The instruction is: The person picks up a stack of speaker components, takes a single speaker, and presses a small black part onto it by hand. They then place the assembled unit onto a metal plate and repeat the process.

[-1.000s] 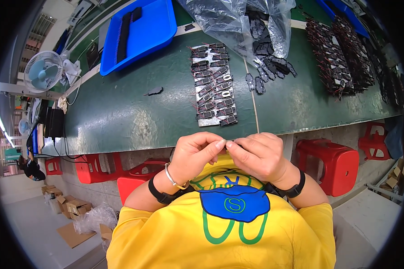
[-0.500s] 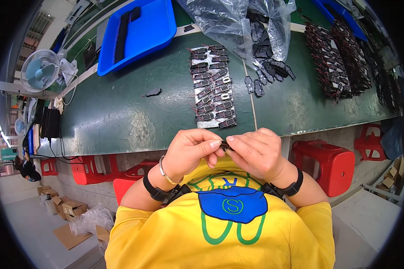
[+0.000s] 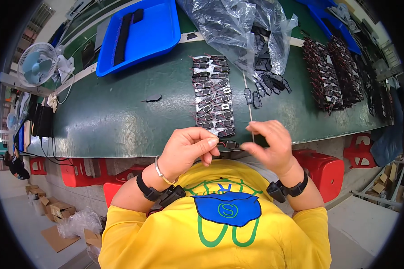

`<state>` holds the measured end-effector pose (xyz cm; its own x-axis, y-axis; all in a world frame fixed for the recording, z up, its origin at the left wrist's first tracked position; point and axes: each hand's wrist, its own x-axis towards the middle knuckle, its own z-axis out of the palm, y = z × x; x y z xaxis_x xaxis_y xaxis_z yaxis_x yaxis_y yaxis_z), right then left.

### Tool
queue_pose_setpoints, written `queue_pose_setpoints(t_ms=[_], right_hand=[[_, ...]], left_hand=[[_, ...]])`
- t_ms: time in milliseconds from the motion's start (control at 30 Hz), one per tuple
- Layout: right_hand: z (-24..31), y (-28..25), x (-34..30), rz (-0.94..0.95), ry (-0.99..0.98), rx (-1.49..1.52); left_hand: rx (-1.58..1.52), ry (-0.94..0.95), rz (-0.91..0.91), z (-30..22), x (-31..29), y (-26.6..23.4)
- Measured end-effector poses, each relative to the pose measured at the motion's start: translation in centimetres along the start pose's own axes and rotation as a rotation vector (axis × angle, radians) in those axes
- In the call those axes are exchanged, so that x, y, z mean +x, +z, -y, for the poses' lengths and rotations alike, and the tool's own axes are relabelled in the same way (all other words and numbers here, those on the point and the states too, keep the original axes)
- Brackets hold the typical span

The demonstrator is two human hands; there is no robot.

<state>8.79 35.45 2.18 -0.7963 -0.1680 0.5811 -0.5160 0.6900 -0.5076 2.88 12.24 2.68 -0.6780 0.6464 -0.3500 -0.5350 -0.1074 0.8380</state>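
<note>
1. Nearest is the yellow shirt [image 3: 220, 253]; its blue patch [image 3: 227, 219] carries a green circled letter, with blue lettering just above it, partly lost in the folds.
2. The left hand [image 3: 187, 146] pinches one end of a small black part [image 3: 231, 144] between thumb and fingers. The part lies in front of the chest, by the near edge of the green table [image 3: 139, 121], and red wire [image 3: 221, 143] shows beside the fingertips.
3. The right hand [image 3: 272, 143] is spread, thumb apart from the fingers, the thumb tip just beside the part's free end; whether they touch, I cannot tell.
4. To work well here, I would keep the left pinch firm on the body, leave the thin wires unstrained, and bring the right fingers in lightly; a pull on the wires could damage them.
5. Beyond, two columns of similar wired parts [image 3: 203, 93] lie on a pale strip; any marks on them are too small to read.
6. Farther off, the clear plastic bag [image 3: 220, 22] and the blue tray [image 3: 159, 40] show no legible label.
</note>
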Motion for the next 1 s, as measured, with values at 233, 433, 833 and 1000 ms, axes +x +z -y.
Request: queue_pose_setpoints(t_ms=[233, 433, 833, 1000], right_hand=[[-2.9, -1.6, -0.5, 0.024, 0.227, -0.085], [-3.6, -1.4, 1.5, 0.032, 0.434, -0.059], [-4.2, 0.4, 3.8, 0.108, 0.269, -0.316], [-4.5, 0.0, 3.3, 0.104, 0.309, -0.279]], left_hand=[[0.048, 0.035, -0.03, 0.3, -0.3, -0.7], [0.047, 0.077, -0.065, 0.8, -0.6, -0.7], [0.072, 0.084, -0.057, 0.7, -0.9, -0.8], [0.059, 0.076, -0.017, 0.6, -0.7, -0.7]])
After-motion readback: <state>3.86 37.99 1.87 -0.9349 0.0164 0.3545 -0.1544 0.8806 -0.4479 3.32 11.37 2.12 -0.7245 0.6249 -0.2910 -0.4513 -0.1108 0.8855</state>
